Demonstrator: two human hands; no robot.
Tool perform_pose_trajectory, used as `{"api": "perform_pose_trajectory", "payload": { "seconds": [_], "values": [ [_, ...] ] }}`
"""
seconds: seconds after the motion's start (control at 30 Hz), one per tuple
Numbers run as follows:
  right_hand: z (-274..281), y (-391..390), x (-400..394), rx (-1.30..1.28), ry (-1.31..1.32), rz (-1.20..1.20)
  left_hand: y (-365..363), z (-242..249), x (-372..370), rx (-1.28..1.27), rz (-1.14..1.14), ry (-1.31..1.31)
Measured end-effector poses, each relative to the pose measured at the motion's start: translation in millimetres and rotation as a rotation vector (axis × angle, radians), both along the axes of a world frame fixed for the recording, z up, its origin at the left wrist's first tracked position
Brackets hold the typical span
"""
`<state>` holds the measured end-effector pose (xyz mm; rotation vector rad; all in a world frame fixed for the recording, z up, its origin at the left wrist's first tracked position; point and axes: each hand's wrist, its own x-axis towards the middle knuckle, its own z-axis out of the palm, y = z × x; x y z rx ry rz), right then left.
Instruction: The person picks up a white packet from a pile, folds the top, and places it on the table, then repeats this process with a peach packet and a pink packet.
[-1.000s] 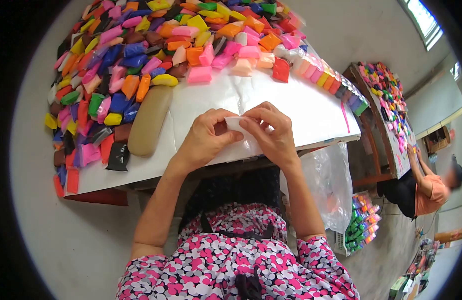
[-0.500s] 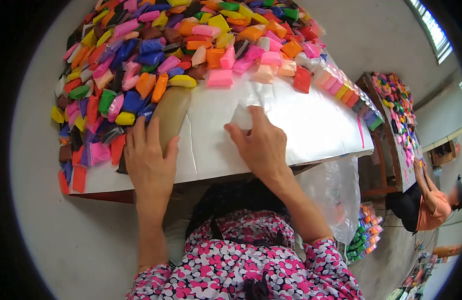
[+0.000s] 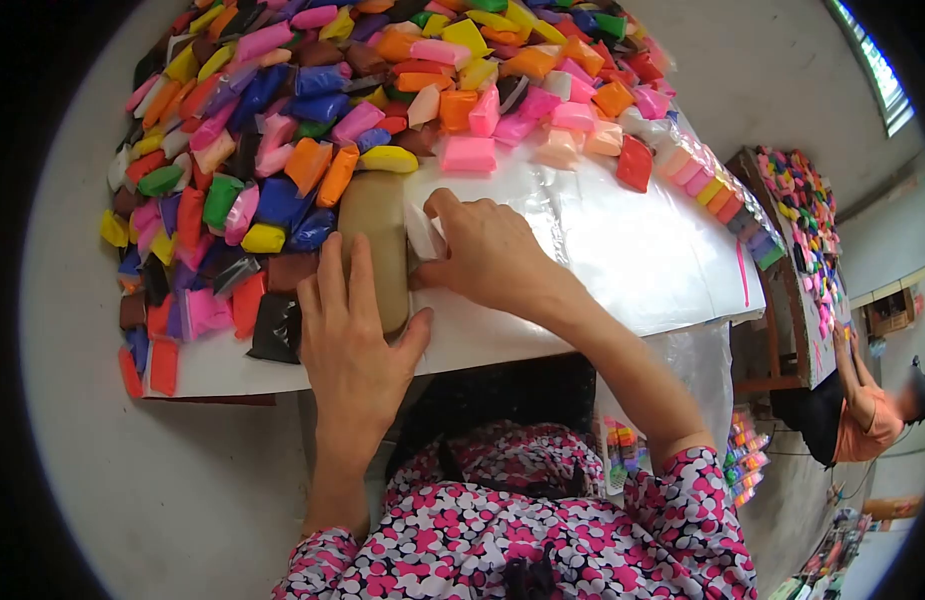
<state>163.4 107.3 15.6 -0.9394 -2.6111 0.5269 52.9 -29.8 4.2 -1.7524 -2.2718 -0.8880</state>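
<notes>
My left hand (image 3: 354, 350) lies with fingers apart along the left side of a long, smooth tan slab (image 3: 377, 225) with rounded ends, its fingertips touching it. In my right hand (image 3: 492, 250) is a small white packet (image 3: 422, 233), gripped between thumb and fingers and standing close to the slab's right edge. Part of the packet is hidden by the fingers. A black packet (image 3: 275, 328) lies just left of my left hand. Beyond the slab's far end rests a yellow packet (image 3: 388, 159).
Many soft coloured packets (image 3: 312, 105) cover the far and left parts of the white-topped table (image 3: 622, 270). A clear-wrapped row of coloured blocks (image 3: 720, 195) lies at the right edge. Another person (image 3: 867, 420) works at a second table (image 3: 820, 340) on the right.
My right hand has brought the white packet leftward to the tan slab. The slab now stands straighter and a little further right, and my left hand has shifted right with it.
</notes>
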Motion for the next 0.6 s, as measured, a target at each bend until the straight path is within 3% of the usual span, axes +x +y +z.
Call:
{"api": "perform_pose_trajectory", "payload": {
  "seconds": [0.2, 0.6],
  "values": [
    [7.1, 13.4, 18.7, -0.277, 0.104, 0.193, -1.5, -3.0, -3.0, 0.004, -0.039, -0.056],
    [8.1, 17.5, 5.1, -0.139, 0.073, 0.144, -6.6, 6.3, -3.2, -0.05, -0.071, -0.076]
  ]
}}
